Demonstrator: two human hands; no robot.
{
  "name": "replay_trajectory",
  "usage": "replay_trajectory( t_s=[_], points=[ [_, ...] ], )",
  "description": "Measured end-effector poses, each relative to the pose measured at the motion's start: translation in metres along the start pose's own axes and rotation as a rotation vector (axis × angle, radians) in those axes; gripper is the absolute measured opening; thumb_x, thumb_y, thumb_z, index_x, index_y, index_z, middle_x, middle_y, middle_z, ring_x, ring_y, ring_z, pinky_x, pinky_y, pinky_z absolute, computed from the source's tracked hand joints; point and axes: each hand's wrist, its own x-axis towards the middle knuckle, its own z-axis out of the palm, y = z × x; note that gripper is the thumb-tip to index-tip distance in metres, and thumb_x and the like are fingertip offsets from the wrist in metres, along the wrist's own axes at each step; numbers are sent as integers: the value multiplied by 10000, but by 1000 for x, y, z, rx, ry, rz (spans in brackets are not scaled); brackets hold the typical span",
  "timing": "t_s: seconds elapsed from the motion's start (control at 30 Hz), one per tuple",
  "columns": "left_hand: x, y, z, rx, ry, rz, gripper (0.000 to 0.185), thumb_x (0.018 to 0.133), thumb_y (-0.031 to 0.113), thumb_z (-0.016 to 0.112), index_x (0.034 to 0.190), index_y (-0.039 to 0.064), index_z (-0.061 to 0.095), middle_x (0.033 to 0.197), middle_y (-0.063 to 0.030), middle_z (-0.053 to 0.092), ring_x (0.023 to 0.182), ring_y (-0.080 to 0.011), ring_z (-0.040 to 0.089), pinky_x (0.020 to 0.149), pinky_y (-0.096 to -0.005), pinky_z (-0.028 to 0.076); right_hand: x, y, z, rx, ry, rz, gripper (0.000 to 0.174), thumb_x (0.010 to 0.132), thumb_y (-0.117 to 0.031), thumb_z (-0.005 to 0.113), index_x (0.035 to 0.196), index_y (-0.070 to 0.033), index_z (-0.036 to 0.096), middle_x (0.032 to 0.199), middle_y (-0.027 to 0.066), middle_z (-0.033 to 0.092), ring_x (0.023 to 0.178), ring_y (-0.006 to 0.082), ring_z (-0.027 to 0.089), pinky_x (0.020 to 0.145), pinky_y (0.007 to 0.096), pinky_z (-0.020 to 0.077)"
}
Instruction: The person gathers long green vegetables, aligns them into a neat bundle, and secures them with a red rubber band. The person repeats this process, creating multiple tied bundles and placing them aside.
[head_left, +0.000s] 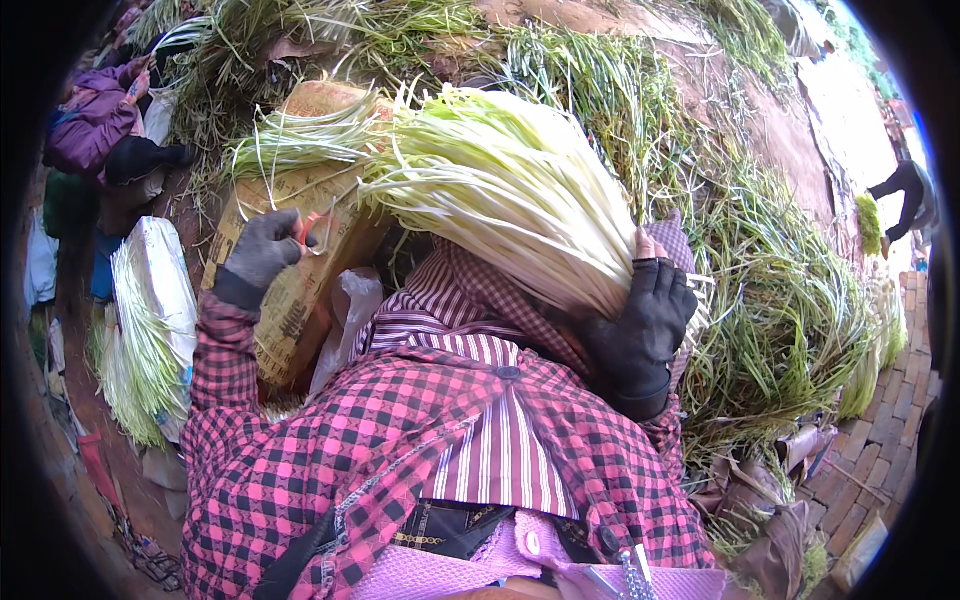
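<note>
My right hand, in a black fingerless glove, is closed around the white stalk end of a large bundle of pale chive-like greens. The bundle fans out to the upper left, across my lap. On the left, my left hand, in a dark grey glove, is curled with a small orange item at its fingertips; whether that is a band or a tool cannot be told. This hand is raised over a yellowish printed carton. On the carton's far end rests a smaller bunch of greens.
Loose green leaves are heaped ahead and to the right. More greens lean on a white wrapped block at the left. A person in purple works at the upper left; another person bends at the far right, beside brick paving.
</note>
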Motion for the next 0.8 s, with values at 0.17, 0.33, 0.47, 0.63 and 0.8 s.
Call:
replay_trajectory(
  t_s=[0.17, 0.33, 0.47, 0.63, 0.8],
  points=[
    [18, -1, -16, -378, -22, 47, 223, 712, 161, 675, 881, 26, 619, 918, -115, 702, 886, -216, 674, 852, -359, 525, -1, 1, 2, -24, 2, -1, 1070, 567, -547, 845, 1428, -43, 458, 1291, 206, 572, 1152, 373, 551, 986, 498, 372],
    [16, 30, -12, -750, -147, 190, 229, 742, 159, 669, 929, 39, 616, 881, -112, 688, 848, -241, 688, 839, -393, 548, -1, 2, 4, -69, 14, -10, 1067, 573, -548, 841, 1430, -46, 452, 1298, 202, 566, 1145, 378, 544, 985, 504, 367],
    [13, 44, -6, -757, -153, 171, 231, 740, 178, 689, 907, 43, 604, 835, -127, 683, 786, -247, 683, 793, -375, 554, -1, 1, 3, -76, 5, -7, 1053, 579, -550, 837, 1422, -44, 460, 1294, 198, 569, 1139, 376, 546, 980, 496, 371],
    [2, 80, -1, -657, -159, 142, 214, 740, 180, 720, 879, 57, 613, 802, -45, 644, 745, -154, 623, 715, -293, 509, -1, 1, 2, -41, 8, -11, 1012, 596, -519, 831, 1411, -38, 472, 1302, 193, 567, 1148, 367, 545, 981, 491, 371],
    [-24, 166, 17, -587, -299, 442, 155, 779, 150, 716, 843, 58, 609, 759, -42, 628, 650, -151, 595, 663, -282, 465, -3, 5, 7, -44, 10, -8, 1100, 581, -663, 772, 1404, 0, 471, 1274, 275, 577, 1155, 455, 544, 1007, 527, 369]
  ],
)
